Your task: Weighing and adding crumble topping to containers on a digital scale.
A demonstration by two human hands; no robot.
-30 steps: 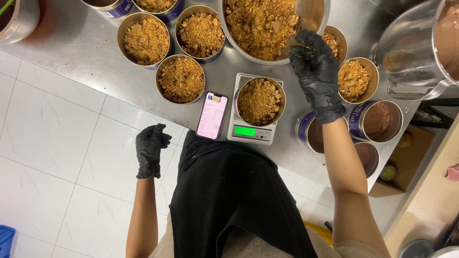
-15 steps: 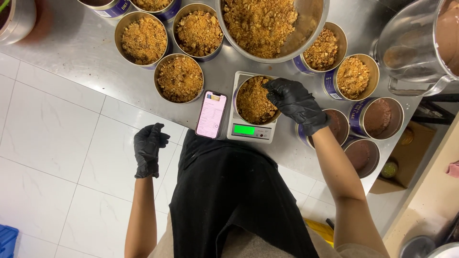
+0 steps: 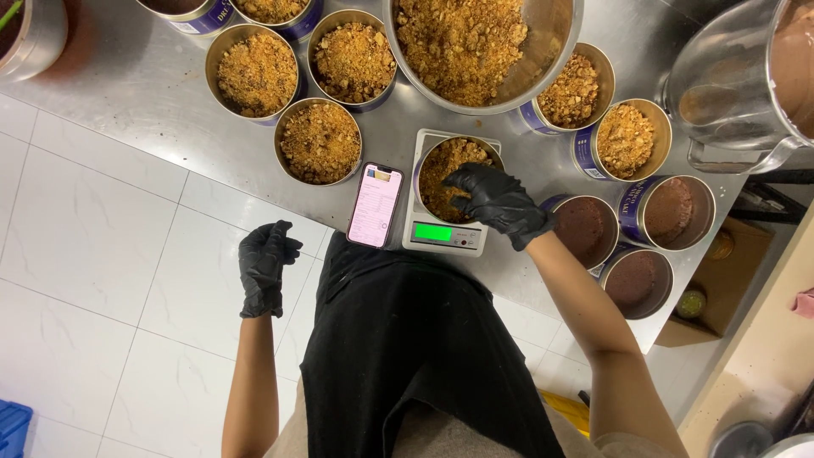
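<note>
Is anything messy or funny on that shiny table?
Mostly tidy. A few crumbs are scattered on the steel table near the filled tins. The phone lies at the table's front edge, beside the scale. The right hand is in the tin on the scale.

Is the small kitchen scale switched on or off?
On. The scale's display glows bright green, below the tin of crumbs that the right hand reaches into.

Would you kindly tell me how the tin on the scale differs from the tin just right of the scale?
The tin on the scale holds golden-brown crumbs; the tin right of the scale shows a smooth dark brown filling. The first sits on the small scale under the right hand, whose fingers reach into it; the second stands directly on the steel counter, untouched. Both are round, open-topped metal tins.
</note>
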